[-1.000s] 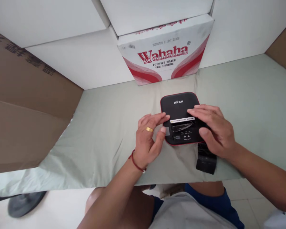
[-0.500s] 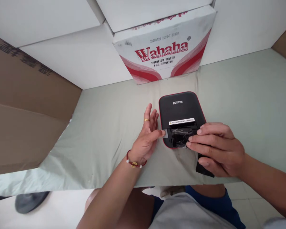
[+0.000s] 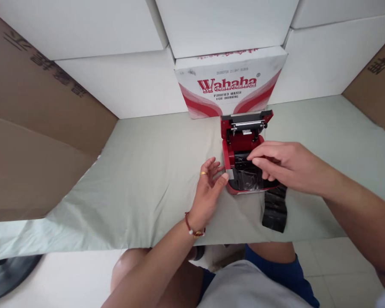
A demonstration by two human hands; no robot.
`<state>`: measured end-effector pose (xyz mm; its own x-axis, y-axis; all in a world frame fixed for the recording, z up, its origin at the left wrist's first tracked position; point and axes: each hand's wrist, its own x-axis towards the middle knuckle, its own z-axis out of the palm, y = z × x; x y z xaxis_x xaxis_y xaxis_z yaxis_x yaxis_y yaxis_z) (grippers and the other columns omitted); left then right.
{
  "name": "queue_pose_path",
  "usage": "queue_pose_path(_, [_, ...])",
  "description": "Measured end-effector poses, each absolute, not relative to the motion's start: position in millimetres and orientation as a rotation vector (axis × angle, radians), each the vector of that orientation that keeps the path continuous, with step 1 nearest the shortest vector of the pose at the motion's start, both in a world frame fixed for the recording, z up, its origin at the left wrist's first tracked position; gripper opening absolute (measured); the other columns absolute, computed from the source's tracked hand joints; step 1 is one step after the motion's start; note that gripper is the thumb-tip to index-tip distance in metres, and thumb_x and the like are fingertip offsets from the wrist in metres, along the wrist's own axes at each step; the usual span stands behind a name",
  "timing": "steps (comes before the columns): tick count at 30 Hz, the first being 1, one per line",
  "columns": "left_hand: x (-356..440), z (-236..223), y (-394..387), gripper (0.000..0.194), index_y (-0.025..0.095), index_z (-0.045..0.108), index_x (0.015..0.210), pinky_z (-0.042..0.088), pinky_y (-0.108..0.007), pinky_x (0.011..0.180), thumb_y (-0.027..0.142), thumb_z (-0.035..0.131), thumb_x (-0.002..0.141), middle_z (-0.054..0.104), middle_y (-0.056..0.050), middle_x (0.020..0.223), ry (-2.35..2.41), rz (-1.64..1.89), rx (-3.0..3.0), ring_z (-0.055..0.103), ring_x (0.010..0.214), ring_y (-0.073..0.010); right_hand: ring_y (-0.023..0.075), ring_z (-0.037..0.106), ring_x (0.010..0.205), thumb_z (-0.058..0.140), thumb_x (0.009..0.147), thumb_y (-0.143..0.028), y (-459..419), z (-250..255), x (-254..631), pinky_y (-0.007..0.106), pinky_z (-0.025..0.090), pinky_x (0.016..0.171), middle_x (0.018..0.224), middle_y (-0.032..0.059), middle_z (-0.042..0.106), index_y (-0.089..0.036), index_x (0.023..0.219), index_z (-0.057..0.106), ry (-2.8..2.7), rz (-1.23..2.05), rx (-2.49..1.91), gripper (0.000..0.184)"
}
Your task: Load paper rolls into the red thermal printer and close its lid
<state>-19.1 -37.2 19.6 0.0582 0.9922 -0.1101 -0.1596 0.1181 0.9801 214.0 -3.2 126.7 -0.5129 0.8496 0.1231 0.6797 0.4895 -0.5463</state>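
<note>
A red and black label printer (image 3: 225, 152) rests on the cloth-covered table with its lid (image 3: 247, 122) raised, showing a red inside. Within it lie a dark roll (image 3: 241, 158) and a strip of shiny black ribbon (image 3: 248, 179) that runs over the front edge. My left hand (image 3: 207, 192) is at the printer's left side, fingers spread and thumb on a grey tab (image 3: 230, 174). Over the open compartment, my right hand (image 3: 284, 164) pinches at the roll's right end with thumb and forefinger; its other fingers are curled. A creased black piece (image 3: 275, 209) lies in front of the printer.
A white and red Wahaha carton (image 3: 231, 85) stands behind the printer, against white boxes (image 3: 131, 81). Brown cartons stand at the left (image 3: 45, 141) and the right (image 3: 377, 85). The table's front edge runs close to my lap.
The printer's lid has swung up and open. My right hand has moved from the front right corner up to the inside roll, leaving the black piece on the cloth. My left thumb stays on the tab.
</note>
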Motion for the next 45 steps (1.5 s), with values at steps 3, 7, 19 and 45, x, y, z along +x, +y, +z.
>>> queue_pose_path(3, [-14.3, 16.8, -49.5, 0.050, 0.027, 0.050, 0.144, 0.054, -0.052, 0.119, 0.041, 0.069, 0.099, 0.058, -0.014, 0.150, 1.167, 1.255, 1.157, 0.061, 0.141, -0.0281, 0.0271, 0.078, 0.101, 0.051, 0.105, -0.021, 18.2, 135.3, 192.9, 0.036, 0.056, 0.082, 0.117, 0.0095, 0.082, -0.021, 0.120, 0.079, -2.678, 0.442, -1.633, 0.032])
queue_pose_path(7, [-13.1, 14.4, -63.7, 0.042, 0.025, 0.056, 0.135, 0.055, -0.053, 0.115, 0.015, 0.059, 0.094, 0.059, -0.013, 0.142, 1.309, 1.492, 1.618, 0.062, 0.135, -0.0271, 0.0362, 0.078, 0.103, 0.051, 0.100, -0.016, 34.0, 136.3, 167.4, 0.040, 0.052, 0.075, 0.120, 0.0167, 0.082, -0.020, 0.126, 0.077, -2.843, 0.155, -1.959, 0.037])
queue_pose_path(19, [-1.7, 14.5, -90.5, 0.014, 0.018, 0.071, 0.101, 0.055, -0.042, 0.119, 0.009, 0.061, 0.096, 0.081, -0.006, 0.103, 0.731, 1.587, 2.694, 0.074, 0.122, -0.0201, 0.0355, 0.075, 0.104, 0.057, 0.097, -0.021, 32.6, 138.8, 165.0, 0.039, 0.050, 0.073, 0.128, 0.0173, 0.076, -0.019, 0.127, 0.073, -2.848, 0.163, -1.921, 0.034])
queue_pose_path(45, [10.9, 23.1, -90.2, 0.011, 0.016, 0.073, 0.097, 0.058, -0.038, 0.072, 0.020, 0.063, 0.093, 0.073, -0.009, 0.088, 0.731, -0.019, 2.656, 0.071, 0.080, -0.0242, 0.0311, 0.077, 0.104, 0.059, 0.096, -0.042, -19.9, 54.7, 290.8, 0.042, 0.060, 0.086, 0.123, 0.0129, 0.079, -0.021, 0.129, 0.079, -2.426, 0.422, -1.994, 0.044])
